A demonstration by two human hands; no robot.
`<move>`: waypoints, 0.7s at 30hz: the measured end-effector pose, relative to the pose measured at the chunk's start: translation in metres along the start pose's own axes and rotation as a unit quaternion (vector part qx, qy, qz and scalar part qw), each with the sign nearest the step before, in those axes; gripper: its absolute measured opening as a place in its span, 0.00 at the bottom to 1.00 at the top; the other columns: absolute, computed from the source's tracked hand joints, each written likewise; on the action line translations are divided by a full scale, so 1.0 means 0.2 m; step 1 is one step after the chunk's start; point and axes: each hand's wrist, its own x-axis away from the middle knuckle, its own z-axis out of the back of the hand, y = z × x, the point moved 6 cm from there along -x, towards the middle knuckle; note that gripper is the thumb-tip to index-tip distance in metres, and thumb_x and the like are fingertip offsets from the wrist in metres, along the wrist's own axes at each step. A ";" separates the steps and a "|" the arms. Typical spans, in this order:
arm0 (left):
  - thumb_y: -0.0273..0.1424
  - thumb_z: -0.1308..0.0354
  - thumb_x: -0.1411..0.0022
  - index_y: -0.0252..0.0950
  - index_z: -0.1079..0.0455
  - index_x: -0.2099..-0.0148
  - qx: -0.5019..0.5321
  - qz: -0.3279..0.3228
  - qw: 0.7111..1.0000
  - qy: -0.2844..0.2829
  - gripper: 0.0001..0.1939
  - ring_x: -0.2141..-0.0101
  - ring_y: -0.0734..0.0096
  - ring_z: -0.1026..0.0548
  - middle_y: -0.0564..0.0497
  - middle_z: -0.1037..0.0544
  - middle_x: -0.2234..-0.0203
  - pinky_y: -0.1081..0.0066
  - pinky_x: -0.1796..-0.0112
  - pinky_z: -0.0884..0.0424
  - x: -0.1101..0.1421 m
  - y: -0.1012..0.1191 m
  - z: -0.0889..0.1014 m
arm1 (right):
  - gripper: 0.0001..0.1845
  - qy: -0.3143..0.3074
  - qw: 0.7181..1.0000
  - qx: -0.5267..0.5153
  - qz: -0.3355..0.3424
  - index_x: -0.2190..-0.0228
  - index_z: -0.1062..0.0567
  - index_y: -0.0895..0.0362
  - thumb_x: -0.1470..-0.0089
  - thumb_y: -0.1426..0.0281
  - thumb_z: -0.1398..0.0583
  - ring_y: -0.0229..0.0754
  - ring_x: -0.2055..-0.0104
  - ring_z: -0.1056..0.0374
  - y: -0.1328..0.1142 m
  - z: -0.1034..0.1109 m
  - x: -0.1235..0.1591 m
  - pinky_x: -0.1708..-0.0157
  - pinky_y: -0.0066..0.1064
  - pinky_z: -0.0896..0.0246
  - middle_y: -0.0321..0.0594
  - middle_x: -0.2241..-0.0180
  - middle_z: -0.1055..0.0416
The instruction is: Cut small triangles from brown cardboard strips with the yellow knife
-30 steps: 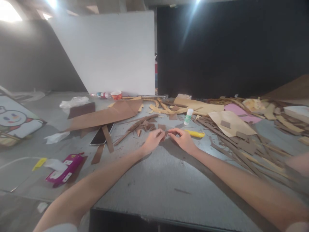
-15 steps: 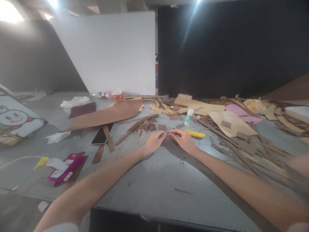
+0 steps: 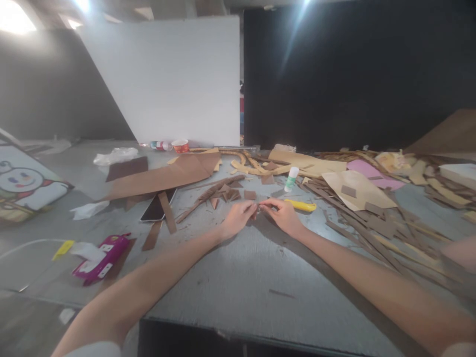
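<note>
My left hand [image 3: 239, 217] and my right hand [image 3: 281, 215] meet fingertip to fingertip over the middle of the grey table [image 3: 238, 287]. Both are closed in a pinch around a small dark piece, too small and too covered by the fingers to name. Just past my right hand lies a yellow utility knife [image 3: 302, 205], and behind that stands a glue stick [image 3: 291, 179] with a white cap. Beyond my left hand are folded brown paper pieces [image 3: 224, 191] beside a long brown twisted strip [image 3: 203, 198]. A small brown paper square [image 3: 249, 195] lies right behind the fingers.
At left are a phone [image 3: 153, 210] under brown paper, a purple tissue pack [image 3: 102, 259] and a snowman-printed bag [image 3: 29, 181]. Brown strips [image 3: 375, 238] and a tan sheet [image 3: 359, 190] cover the right side. A red paper cup [image 3: 180, 146] stands at the back. Part of another person's arm [image 3: 461, 253] shows at right.
Almost nothing differs. Both hands keep their place and their pinch, and the things on the table lie as before.
</note>
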 end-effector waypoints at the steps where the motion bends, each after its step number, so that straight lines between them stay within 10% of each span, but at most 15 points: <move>1: 0.47 0.54 0.24 0.38 0.33 0.69 -0.001 0.000 1.000 0.001 0.24 0.69 0.67 0.28 0.50 0.25 0.74 0.67 0.63 0.33 0.00 0.00 0.00 | 0.17 -0.001 1.000 -0.004 -0.002 0.62 0.15 0.52 0.37 0.53 0.36 0.49 0.61 0.24 0.00 0.00 0.00 0.58 0.38 0.30 0.42 0.64 0.17; 21: 0.47 0.54 0.25 0.38 0.33 0.71 -0.020 -0.027 0.999 -0.012 0.25 0.69 0.67 0.28 0.51 0.25 0.74 0.68 0.63 0.34 0.01 0.03 0.00 | 0.28 -0.112 0.993 -0.041 -0.022 0.69 0.28 0.53 0.31 0.44 0.45 0.40 0.71 0.41 -0.05 -0.05 0.01 0.70 0.31 0.45 0.33 0.75 0.35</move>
